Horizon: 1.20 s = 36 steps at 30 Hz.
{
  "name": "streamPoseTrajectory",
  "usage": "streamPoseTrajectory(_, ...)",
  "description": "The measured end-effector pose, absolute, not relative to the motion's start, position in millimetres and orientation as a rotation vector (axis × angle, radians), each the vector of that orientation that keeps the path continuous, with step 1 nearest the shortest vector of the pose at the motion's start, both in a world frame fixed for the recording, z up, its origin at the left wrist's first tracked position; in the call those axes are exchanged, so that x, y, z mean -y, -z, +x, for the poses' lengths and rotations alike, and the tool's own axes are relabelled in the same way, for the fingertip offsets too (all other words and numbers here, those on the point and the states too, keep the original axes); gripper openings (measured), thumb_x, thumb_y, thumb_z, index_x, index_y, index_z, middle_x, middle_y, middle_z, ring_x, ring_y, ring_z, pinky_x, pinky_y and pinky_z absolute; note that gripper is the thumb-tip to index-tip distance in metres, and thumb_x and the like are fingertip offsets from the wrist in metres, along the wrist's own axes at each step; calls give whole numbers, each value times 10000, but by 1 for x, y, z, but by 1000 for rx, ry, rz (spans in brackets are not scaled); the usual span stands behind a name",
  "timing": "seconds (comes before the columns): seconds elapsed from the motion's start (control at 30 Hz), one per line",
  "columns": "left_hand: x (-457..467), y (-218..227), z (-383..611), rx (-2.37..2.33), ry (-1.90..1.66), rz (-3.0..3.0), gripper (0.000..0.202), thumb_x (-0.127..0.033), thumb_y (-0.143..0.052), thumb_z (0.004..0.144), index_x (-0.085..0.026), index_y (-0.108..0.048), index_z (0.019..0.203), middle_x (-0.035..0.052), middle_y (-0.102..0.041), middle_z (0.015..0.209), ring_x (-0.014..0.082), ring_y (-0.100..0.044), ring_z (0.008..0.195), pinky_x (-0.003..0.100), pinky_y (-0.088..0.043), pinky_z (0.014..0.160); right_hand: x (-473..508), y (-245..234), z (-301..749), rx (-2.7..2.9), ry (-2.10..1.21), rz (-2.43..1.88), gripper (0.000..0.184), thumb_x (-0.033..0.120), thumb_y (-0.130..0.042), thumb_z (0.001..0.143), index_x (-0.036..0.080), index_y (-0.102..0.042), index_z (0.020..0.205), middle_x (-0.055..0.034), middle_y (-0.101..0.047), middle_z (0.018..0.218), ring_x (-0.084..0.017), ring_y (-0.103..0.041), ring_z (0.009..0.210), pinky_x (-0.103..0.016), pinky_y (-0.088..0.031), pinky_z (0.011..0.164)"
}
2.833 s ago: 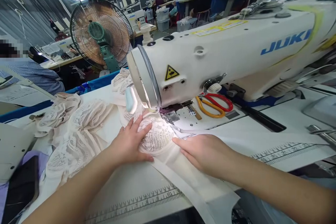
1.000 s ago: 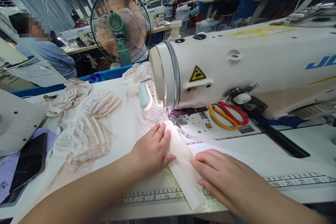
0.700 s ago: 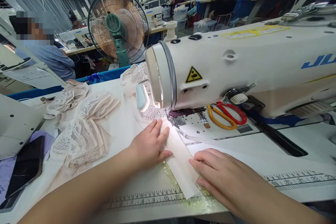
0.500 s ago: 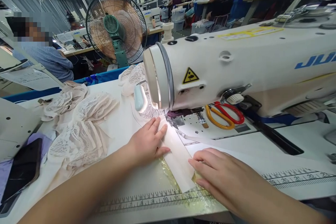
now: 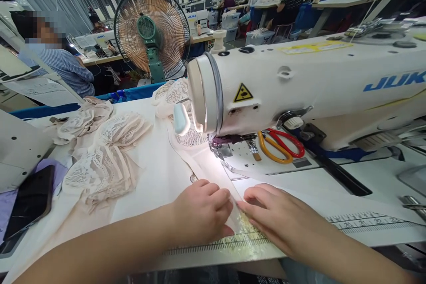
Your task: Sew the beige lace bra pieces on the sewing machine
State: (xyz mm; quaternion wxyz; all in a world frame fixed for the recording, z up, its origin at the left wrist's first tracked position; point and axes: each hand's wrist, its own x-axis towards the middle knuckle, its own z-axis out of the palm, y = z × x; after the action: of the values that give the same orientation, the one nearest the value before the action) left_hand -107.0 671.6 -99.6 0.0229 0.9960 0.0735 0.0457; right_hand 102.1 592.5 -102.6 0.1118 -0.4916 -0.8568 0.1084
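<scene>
A cream fabric piece with a lace part lies under the needle area of a white sewing machine and runs toward me. My left hand rests on its near part with curled fingers, closed on the fabric. Just beyond the knuckles shows a small shiny metal piece whose kind I cannot make out. My right hand pinches the right edge of the fabric, fingertips together. The presser foot is partly hidden by the machine head and fabric.
Stacked cream lace pieces lie at left, beside a black phone. Scissors with orange and red handles lie by the machine bed. A ruler tape runs along the table's front. A fan and co-workers are beyond.
My left hand has drawn back toward me along the fabric, its fingers going from spread flat to curled. More fabric shows near the needle. My right hand stays nearly in place.
</scene>
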Motion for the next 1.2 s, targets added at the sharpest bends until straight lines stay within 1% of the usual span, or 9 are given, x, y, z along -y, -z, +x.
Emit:
streamPoseTrajectory(0.1, -673, 104, -109, -205, -120, 3121, 482, -493, -444, 883, -109, -521, 1164, 96, -585, 985, 199, -507, 775, 357, -442, 693, -592, 104, 102, 2541, -330, -1491, 252, 88, -427, 824, 196, -615, 951, -61, -543, 865, -191, -495, 784, -302, -415, 630)
streamPoseTrajectory(0.23, -681, 103, -113, -217, -106, 3124, 408, -411, -463, 886, -126, -521, 1172, 90, -584, 1045, 203, -506, 818, 359, -415, 721, -596, 101, 99, 2560, -373, -1533, 192, 146, -457, 843, 193, -600, 961, -59, -532, 875, -197, -490, 792, -315, -410, 642)
streamPoseTrajectory(0.33, -688, 101, -116, -217, -144, 3124, 367, -362, -462, 885, -123, -533, 1155, 87, -582, 1098, 203, -505, 835, 368, -406, 738, -602, 98, 97, 2565, -399, -1563, 156, 154, -491, 832, 190, -595, 943, -54, -532, 873, -194, -489, 792, -307, -399, 648)
streamPoseTrajectory(0.5, -698, 99, -117, -205, -209, 3128, 300, -278, -426, 902, -136, -552, 1135, 70, -589, 1127, 193, -515, 854, 376, -398, 770, -611, 98, 95, 2597, -290, -1567, 105, 185, -505, 840, 198, -591, 899, -29, -518, 780, -179, -470, 716, -281, -329, 588)
streamPoseTrajectory(0.7, -711, 97, -118, -189, -314, 3168, 252, -203, -405, 918, -148, -579, 1091, 60, -614, 1114, 178, -537, 849, 366, -393, 771, -622, 104, 92, 2617, -114, -1568, 197, 240, -475, 866, 218, -612, 1006, -13, -534, 702, -181, -496, 643, -283, -251, 534)
streamPoseTrajectory(0.83, -719, 97, -119, -176, -384, 3189, 197, -182, -440, 916, -152, -607, 1016, 35, -633, 1094, 160, -544, 818, 355, -397, 775, -631, 102, 89, 2662, -105, -1626, 239, 269, -476, 865, 219, -611, 1055, -9, -585, 650, -181, -523, 589, -285, -176, 486)
streamPoseTrajectory(0.93, -725, 99, -119, -171, -423, 3215, 193, -167, -448, 914, -153, -608, 1020, 22, -637, 1114, 162, -552, 829, 366, -401, 799, -637, 98, 85, 2718, -98, -1710, 287, 307, -469, 873, 218, -598, 1113, -22, -621, 631, -174, -535, 547, -284, -127, 463)
streamPoseTrajectory(1.07, -733, 102, -120, -156, -477, 3250, 219, -155, -424, 927, -143, -597, 1060, 22, -635, 1145, 161, -555, 846, 380, -402, 835, -644, 93, 81, 2753, -92, -1843, 370, 363, -437, 891, 226, -548, 1217, -26, -629, 578, -172, -539, 498, -286, -106, 441)
streamPoseTrajectory(1.2, -740, 103, -121, -146, -511, 3274, 230, -162, -404, 938, -163, -612, 1037, 22, -639, 1139, 164, -556, 855, 391, -404, 844, -650, 91, 75, 2783, -117, -1965, 483, 426, -419, 895, 216, -450, 1329, -44, -642, 576, -188, -541, 461, -277, -124, 422)
